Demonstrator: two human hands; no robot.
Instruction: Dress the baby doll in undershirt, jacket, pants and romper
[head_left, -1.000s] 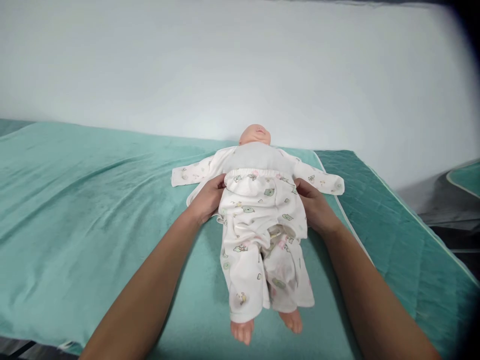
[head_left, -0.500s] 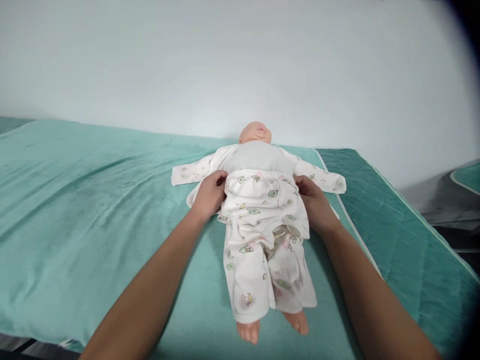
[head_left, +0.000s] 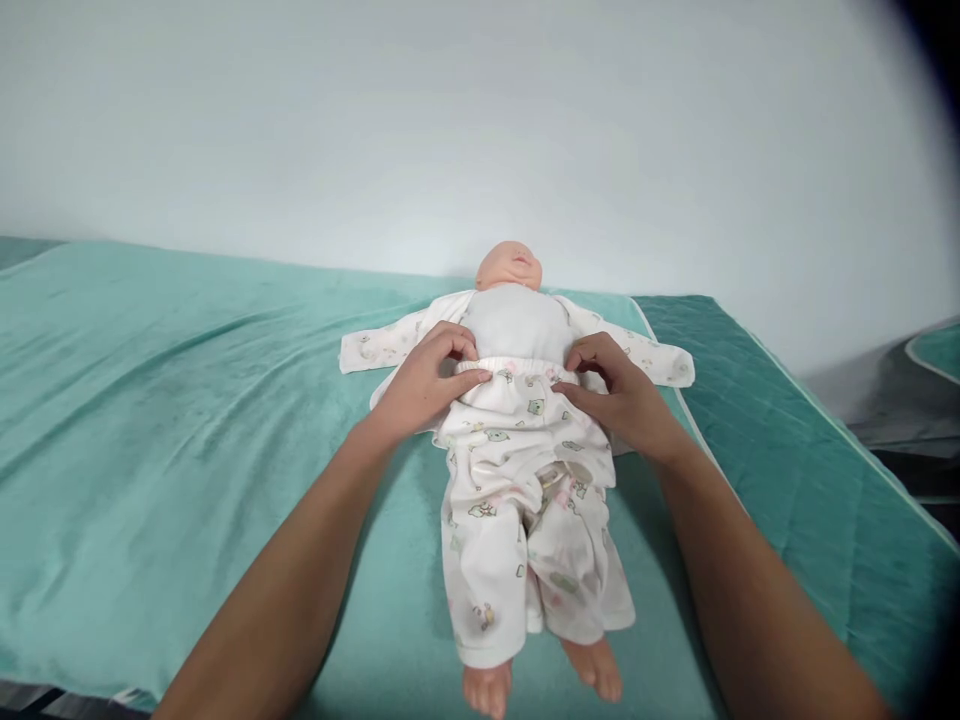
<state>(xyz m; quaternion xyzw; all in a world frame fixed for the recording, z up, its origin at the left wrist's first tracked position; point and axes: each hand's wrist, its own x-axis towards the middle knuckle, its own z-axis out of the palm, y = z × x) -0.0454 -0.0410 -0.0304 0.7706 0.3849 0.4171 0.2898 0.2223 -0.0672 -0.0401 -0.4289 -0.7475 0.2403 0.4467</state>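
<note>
A baby doll [head_left: 516, 318] lies on its back, head at the far side and bare feet toward me. It wears a white long-sleeved top [head_left: 390, 340], spread open at the front, over a plain pale torso. White printed baby pants [head_left: 491, 440] cover its legs, with folds bunched around the thighs. At the waistband's left side, my left hand [head_left: 435, 375] grips the elastic between thumb and curled fingers. My right hand [head_left: 611, 385] pinches the same waistband on the right, the thumb lying over the fabric. The fingertips' undersides are partly hidden.
A light green cover [head_left: 187, 440] with soft wrinkles lies under the doll. Along the right is a darker green quilted pad [head_left: 787, 460] with a pale edge. A white wall [head_left: 450, 130] rises right behind the doll's head.
Both hands have moved inward from the sides of the pants to the front of the waistband. The waistband now sits slightly lower on the torso, and the feet have shifted a little toward me.
</note>
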